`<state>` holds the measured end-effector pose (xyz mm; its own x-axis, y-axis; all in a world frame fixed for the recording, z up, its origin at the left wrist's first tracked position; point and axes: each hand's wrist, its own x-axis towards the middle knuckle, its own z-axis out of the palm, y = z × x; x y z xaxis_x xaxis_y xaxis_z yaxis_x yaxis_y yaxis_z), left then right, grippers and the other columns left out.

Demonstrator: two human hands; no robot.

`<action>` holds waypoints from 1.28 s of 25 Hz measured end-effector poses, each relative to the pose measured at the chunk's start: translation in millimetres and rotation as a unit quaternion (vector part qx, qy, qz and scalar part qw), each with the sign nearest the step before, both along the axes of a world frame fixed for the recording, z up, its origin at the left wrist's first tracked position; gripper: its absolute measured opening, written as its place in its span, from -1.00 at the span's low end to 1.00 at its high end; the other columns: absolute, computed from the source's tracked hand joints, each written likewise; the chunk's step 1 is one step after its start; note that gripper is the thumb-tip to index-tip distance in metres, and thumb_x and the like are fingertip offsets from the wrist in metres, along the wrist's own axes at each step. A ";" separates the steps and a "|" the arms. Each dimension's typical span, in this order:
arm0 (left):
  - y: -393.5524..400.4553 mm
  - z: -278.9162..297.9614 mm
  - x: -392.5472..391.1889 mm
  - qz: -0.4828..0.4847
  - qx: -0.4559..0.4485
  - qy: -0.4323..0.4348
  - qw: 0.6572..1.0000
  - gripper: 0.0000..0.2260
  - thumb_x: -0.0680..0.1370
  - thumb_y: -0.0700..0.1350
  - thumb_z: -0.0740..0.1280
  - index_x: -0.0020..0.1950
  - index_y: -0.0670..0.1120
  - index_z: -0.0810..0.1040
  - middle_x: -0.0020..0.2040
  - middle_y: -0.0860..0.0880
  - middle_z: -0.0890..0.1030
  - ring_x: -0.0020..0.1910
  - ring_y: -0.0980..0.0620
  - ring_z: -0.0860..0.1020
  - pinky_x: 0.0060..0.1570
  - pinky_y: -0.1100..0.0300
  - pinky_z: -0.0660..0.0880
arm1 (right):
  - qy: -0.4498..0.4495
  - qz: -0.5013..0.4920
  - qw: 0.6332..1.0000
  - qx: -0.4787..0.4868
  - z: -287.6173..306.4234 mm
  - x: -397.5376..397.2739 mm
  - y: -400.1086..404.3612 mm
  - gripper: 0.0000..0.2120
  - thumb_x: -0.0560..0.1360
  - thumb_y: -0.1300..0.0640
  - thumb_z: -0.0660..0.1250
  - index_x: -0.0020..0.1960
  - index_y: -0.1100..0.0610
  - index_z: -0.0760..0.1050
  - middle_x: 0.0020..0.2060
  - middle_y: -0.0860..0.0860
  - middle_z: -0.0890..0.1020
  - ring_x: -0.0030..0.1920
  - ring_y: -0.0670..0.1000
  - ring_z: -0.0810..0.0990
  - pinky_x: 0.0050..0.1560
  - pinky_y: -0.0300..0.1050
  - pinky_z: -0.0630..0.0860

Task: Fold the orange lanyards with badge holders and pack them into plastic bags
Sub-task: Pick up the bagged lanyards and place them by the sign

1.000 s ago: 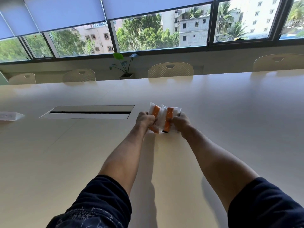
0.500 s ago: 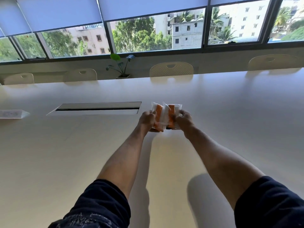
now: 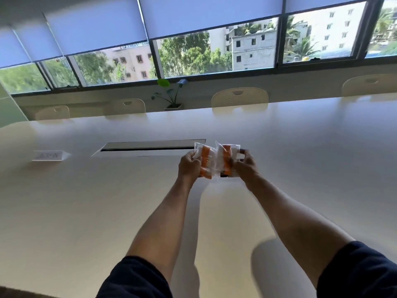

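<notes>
Two clear plastic bags, each with a folded orange lanyard inside, are held up side by side above the white table [image 3: 300, 168]. My left hand [image 3: 190, 165] grips the left bag [image 3: 205, 159] at its left edge. My right hand [image 3: 246, 164] grips the right bag [image 3: 225, 158] at its right edge. The bags touch or overlap in the middle. A dark clip shows at the bottom of the right bag. The badge holders are hard to make out through the plastic.
A long cable hatch [image 3: 150, 147] is set into the table just left of my hands. A small white card or box [image 3: 49, 155] lies at the far left. Cream chairs [image 3: 239, 97] and a potted plant [image 3: 171, 95] line the far side under the windows.
Both hands have lifted the two bags off the table and hold them a little higher and more upright. The camera has tilted up slightly.
</notes>
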<state>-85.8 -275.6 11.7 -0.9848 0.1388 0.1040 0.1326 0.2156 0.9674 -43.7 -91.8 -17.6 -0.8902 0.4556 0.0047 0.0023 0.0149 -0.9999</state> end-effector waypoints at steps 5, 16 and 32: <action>-27.5 1.4 28.4 0.084 -0.008 0.012 0.996 -0.84 0.62 -0.11 0.24 0.03 0.12 0.58 -0.05 0.03 0.65 -0.09 0.06 0.65 -0.27 0.19 0.63 | -0.017 0.084 0.996 0.030 2.4 5.7 -27.5 -0.46 0.49 0.17 0.48 0.37 -0.06 0.33 -0.11 0.09 0.61 -0.21 0.02 0.69 -0.41 -0.11 0.64; -93.7 -2.6 72.9 0.169 -0.020 -0.015 0.985 -0.60 0.60 -0.09 0.34 0.44 0.08 0.41 0.23 0.01 0.48 0.16 -0.06 0.56 0.02 0.01 0.65 | 0.004 0.234 0.971 0.042 -1.7 47.1 -87.8 -0.70 0.59 0.03 0.36 0.24 -0.32 0.57 0.20 0.04 0.65 -0.07 0.09 0.75 -0.08 0.16 0.71; -309.6 0.0 36.1 0.041 -0.003 -0.020 0.999 -0.65 0.61 -0.14 0.35 0.40 0.03 0.51 0.28 -0.03 0.57 0.12 -0.06 0.63 -0.06 0.03 0.67 | 0.036 0.090 0.995 0.030 -0.2 28.3 -313.1 -0.76 0.42 -0.05 0.57 0.08 -0.11 0.70 -0.06 0.02 0.74 -0.22 0.03 0.76 -0.28 0.08 0.71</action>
<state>-49.7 -585.2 11.7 -0.9963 0.0576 0.0638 0.0754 0.2290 0.9705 -15.5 -404.9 -17.8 -0.9538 0.2855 0.0940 -0.0777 0.0679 -0.9947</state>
